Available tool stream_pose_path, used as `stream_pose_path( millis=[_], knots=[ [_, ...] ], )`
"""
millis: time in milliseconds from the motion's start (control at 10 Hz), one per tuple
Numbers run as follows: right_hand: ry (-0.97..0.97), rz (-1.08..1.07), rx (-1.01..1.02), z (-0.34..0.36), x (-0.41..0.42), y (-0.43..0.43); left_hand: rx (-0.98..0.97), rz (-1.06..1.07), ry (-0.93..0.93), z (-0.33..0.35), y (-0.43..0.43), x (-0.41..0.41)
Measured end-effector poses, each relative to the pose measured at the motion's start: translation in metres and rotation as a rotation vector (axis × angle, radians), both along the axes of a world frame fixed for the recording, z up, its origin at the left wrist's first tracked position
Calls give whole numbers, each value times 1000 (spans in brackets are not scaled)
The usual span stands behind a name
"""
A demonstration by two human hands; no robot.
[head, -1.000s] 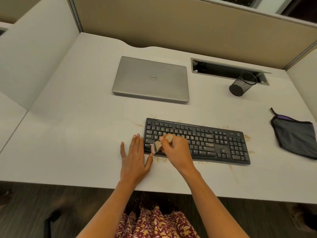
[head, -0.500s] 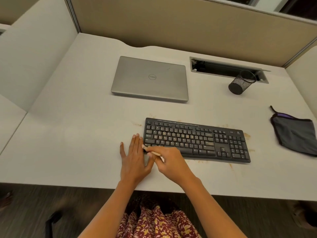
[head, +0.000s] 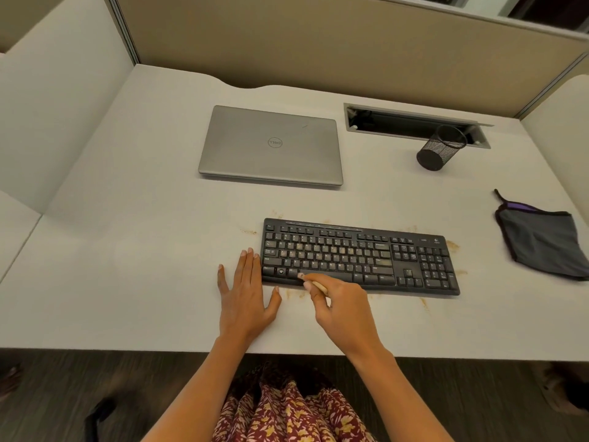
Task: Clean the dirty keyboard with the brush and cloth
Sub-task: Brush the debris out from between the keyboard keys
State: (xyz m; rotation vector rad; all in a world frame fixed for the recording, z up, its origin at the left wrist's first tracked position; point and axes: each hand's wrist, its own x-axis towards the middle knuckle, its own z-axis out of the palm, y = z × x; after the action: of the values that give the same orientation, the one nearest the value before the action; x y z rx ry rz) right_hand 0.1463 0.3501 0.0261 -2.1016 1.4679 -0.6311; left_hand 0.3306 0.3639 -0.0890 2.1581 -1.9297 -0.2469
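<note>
One brush (head: 320, 286) between right fingers (head: 317, 300), at keyboard (head: 360, 257) front.

We've got a closed silver Dell laptop (head: 271, 145) mid-desk | black mesh pen cup (head: 439, 151) at the cable slot (head: 398, 122) | white desk (head: 127, 250), beige partition (head: 287, 43) behind

Head camera: worn on the person, above the near edge of the desk (head: 127, 266).
Facing: forward and down, toward 12 o'clock.
Nearness: keyboard (head: 360, 253) close below; laptop (head: 271, 145) farther, at 12 o'clock.
</note>
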Motion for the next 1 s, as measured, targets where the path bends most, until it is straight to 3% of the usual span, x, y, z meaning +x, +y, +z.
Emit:
stream_pose_path(
  millis=[200, 400, 500, 800, 1000],
  knots=[
    [-128, 75, 63, -10, 22, 9, 0, -3, -19, -1, 1, 0],
    [-261, -144, 123, -10, 0, -3, -5, -7, -38, 0, 1, 0],
    [-290, -353, 151, -8, -39, -18, -18, -5, -36, 0, 2, 0],
    [-92, -705, -20, 6, -121, -47, -18, -3, -37, -1, 2, -1],
    [-76, -577, 2, 2, -91, -44, -16, -5, -49, -2, 2, -1]
  ],
)
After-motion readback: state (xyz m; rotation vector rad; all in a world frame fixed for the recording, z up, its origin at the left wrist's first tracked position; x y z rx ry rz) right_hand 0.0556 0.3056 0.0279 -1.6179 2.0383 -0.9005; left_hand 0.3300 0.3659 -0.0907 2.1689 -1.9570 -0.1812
